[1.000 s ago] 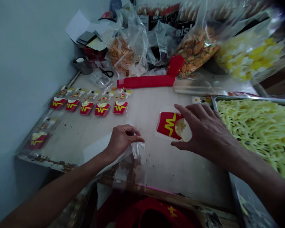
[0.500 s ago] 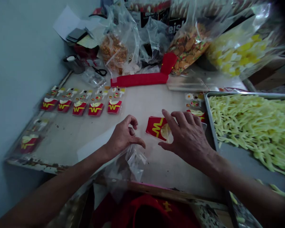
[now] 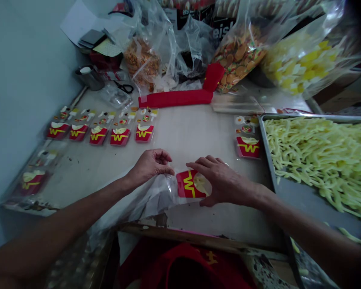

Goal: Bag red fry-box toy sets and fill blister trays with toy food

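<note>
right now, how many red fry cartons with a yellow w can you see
8: one carton in the right hand, five cartons in the left row, another carton nearer the table's front-left corner, one beside the metal tray. Others could be hidden beneath.

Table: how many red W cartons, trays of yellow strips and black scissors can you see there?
Red W cartons showing: 8
Trays of yellow strips: 1
Black scissors: 1
Total: 10

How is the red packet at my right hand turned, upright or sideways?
Sideways: the red packet has its yellow W on its side and pale end toward your right hand.
</note>
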{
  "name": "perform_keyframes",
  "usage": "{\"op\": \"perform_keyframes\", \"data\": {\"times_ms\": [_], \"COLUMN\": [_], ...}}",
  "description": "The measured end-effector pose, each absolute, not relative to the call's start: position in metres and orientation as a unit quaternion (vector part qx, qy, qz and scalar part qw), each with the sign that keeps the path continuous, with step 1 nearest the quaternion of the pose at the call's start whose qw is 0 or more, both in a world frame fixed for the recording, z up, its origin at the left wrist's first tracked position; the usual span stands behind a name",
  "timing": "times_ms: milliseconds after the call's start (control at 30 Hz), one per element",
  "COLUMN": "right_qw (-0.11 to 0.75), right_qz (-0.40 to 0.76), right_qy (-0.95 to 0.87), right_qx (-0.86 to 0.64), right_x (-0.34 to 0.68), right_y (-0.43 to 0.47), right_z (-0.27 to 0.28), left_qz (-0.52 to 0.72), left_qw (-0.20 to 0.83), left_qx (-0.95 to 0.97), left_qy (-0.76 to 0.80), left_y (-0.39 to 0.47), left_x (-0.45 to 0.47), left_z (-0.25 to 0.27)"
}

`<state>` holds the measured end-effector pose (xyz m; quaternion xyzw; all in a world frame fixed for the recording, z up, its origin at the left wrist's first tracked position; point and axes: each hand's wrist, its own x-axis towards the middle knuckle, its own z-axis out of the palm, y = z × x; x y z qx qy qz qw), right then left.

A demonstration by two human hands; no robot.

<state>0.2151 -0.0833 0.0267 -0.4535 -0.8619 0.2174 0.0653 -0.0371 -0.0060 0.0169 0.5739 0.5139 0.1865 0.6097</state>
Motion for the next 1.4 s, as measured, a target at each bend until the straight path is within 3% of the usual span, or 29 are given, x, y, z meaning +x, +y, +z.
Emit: {"op": "perform_keyframes", "data": {"times_ms": [233, 400, 600, 733, 833, 967, 1067, 1200, 1400], "right_qw": [0.040, 0.095, 0.135, 0.133, 0.128, 0.116, 0.122, 0.105, 0.085], "right_qz": [0.150, 0.169, 0.168, 0.149, 0.146, 0.169, 0.150, 0.082, 0.119], "right_qy": [-0.864, -0.848, -0.832, -0.824, -0.812, -0.775, -0.786, -0.755, -0.713], "right_qx": [-0.479, -0.492, -0.511, -0.529, -0.550, -0.598, -0.588, -0.642, -0.686], "right_x": [0.187, 0.159, 0.129, 0.106, 0.088, 0.074, 0.075, 0.098, 0.131], "right_y": [-0.095, -0.117, -0.133, -0.134, -0.127, -0.117, -0.122, -0.149, -0.172], "right_z": [0.029, 0.026, 0.006, 0.007, 0.009, 0.005, 0.002, 0.005, 0.000], "left_qz": [0.017, -0.059, -0.029, -0.002, 0.039, 0.231, 0.256, 0.157, 0.013], "left_qw": [0.596, 0.595, 0.682, 0.671, 0.561, 0.249, 0.077, 0.020, 0.002], "left_qx": [0.648, 0.687, 0.610, 0.653, 0.756, 0.800, 0.768, 0.776, 0.778], "left_qy": [0.474, 0.414, 0.402, 0.350, 0.335, 0.494, 0.582, 0.610, 0.628], "left_y": [0.003, 0.006, 0.005, 0.009, 0.004, -0.035, -0.072, -0.091, -0.070], "left_x": [-0.049, -0.070, -0.095, -0.091, -0.090, -0.100, -0.102, -0.081, -0.050], "left_z": [0.022, 0.022, 0.017, 0.021, 0.031, 0.036, 0.027, 0.010, 0.012]}}
